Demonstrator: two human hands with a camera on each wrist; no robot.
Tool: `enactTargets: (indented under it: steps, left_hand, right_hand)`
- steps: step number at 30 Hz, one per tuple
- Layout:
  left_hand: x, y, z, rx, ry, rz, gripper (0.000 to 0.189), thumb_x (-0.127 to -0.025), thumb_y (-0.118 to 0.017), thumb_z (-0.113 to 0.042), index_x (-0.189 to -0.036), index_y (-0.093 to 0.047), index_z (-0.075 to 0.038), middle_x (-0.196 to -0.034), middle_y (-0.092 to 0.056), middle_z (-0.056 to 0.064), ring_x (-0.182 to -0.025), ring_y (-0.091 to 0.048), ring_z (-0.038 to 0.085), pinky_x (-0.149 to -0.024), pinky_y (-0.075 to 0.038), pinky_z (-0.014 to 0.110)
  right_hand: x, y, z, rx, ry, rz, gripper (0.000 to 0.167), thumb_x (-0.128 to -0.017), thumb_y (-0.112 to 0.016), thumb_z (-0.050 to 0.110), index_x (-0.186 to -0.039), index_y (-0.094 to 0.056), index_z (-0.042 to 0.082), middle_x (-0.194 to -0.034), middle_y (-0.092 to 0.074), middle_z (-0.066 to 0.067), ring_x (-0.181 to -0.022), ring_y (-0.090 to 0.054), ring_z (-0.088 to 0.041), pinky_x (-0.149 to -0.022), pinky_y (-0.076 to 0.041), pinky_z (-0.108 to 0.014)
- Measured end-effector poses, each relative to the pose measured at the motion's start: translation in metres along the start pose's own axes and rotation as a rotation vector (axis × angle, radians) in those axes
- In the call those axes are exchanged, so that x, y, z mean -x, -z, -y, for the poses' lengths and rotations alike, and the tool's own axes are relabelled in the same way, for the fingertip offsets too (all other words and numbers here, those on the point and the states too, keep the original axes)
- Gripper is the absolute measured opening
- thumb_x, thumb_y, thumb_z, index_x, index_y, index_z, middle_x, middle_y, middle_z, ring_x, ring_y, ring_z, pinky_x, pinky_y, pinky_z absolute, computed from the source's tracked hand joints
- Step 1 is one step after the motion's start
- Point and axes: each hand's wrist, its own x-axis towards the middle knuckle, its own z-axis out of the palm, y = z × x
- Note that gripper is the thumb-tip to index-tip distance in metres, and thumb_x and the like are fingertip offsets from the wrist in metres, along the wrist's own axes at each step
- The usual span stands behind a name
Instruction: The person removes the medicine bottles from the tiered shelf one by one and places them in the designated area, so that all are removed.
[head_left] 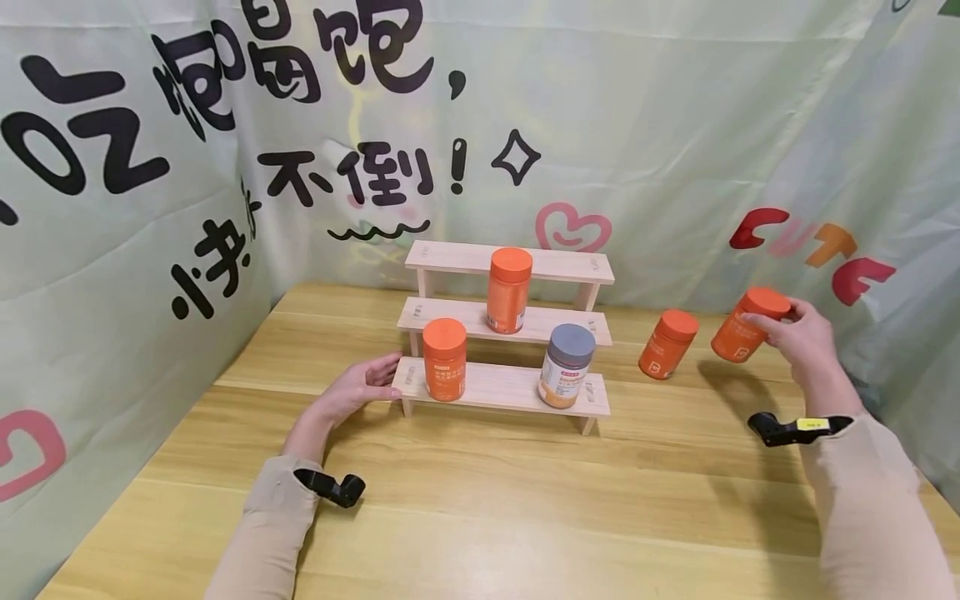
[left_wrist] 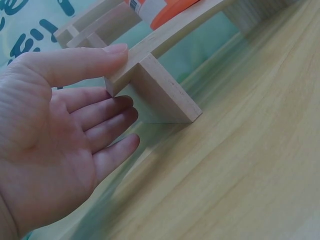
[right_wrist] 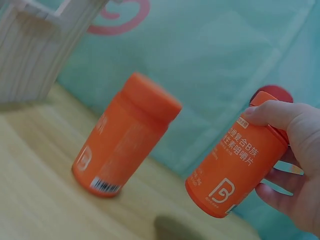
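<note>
My right hand (head_left: 808,337) holds an orange supplement bottle (head_left: 738,336) by its upper part, tilted and raised over the table, its shadow below. In the right wrist view the thumb lies across the front of this bottle (right_wrist: 232,160), fingers behind. A matching orange bottle (head_left: 667,346) stands on the table just left of it. My left hand (head_left: 360,390) pinches the left end of the lowest board of a three-step wooden shelf (head_left: 498,385). In the left wrist view the thumb lies on the board end (left_wrist: 132,67), with the other fingers spread loosely below.
An orange bottle (head_left: 445,362) and a white bottle with a grey lid (head_left: 567,367) stand on the lowest step. Another orange bottle (head_left: 510,292) is on the middle step. A printed cloth (head_left: 660,150) hangs behind and left of the wooden table (head_left: 480,500).
</note>
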Motion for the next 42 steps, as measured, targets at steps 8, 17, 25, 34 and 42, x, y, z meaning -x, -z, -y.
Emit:
enactTargets:
  steps: [8, 17, 25, 34, 42]
  left_hand:
    - [-0.001, -0.001, 0.001, -0.001, -0.002, 0.0, 0.082, -0.083, -0.067, -0.011, -0.142, -0.016, 0.011, -0.147, -0.018, 0.029, -0.133, -0.021, 0.043, -0.11, -0.018, 0.049]
    - [-0.001, 0.0, 0.002, -0.009, -0.005, -0.005, 0.079, -0.083, -0.065, -0.008, -0.142, -0.016, 0.012, -0.147, -0.017, 0.03, -0.133, -0.021, 0.044, -0.109, -0.018, 0.049]
    - [-0.001, 0.0, 0.003, -0.018, -0.012, 0.006, 0.078, -0.084, -0.064, -0.006, -0.141, -0.015, 0.014, -0.146, -0.017, 0.031, -0.133, -0.021, 0.044, -0.109, -0.019, 0.048]
    - [-0.001, 0.001, 0.001, -0.011, -0.017, 0.013, 0.079, -0.084, -0.064, -0.008, -0.141, -0.014, 0.014, -0.146, -0.017, 0.031, -0.133, -0.021, 0.044, -0.109, -0.018, 0.049]
    - [-0.001, 0.001, 0.002, -0.002, -0.011, 0.01, 0.081, -0.084, -0.066, -0.01, -0.141, -0.014, 0.013, -0.146, -0.016, 0.03, -0.133, -0.021, 0.044, -0.109, -0.018, 0.049]
  right_hand:
    - [0.004, -0.008, -0.024, 0.089, -0.022, 0.0, 0.082, -0.086, -0.063, 0.037, -0.141, -0.023, -0.008, -0.125, -0.039, -0.018, -0.087, -0.043, -0.008, -0.059, -0.042, -0.006]
    - [0.007, -0.012, -0.037, 0.058, -0.024, 0.019, 0.076, -0.083, -0.066, 0.037, -0.137, -0.031, -0.003, -0.111, -0.044, 0.0, -0.081, -0.042, 0.0, -0.062, -0.045, -0.009]
    - [0.01, -0.014, -0.046, -0.002, 0.032, -0.002, 0.032, -0.08, -0.072, 0.028, -0.098, -0.046, 0.03, -0.091, -0.044, 0.017, -0.075, -0.045, 0.003, -0.061, -0.047, -0.011]
    - [0.011, -0.011, -0.05, -0.033, 0.098, 0.04, 0.03, -0.081, -0.071, 0.022, -0.097, -0.048, 0.033, -0.086, -0.046, 0.026, -0.074, -0.046, 0.007, -0.059, -0.047, -0.011]
    - [0.014, -0.003, -0.051, -0.169, 0.057, 0.107, 0.06, -0.085, -0.067, 0.019, -0.137, -0.038, 0.018, -0.095, -0.043, 0.02, -0.077, -0.048, 0.01, -0.064, -0.047, -0.007]
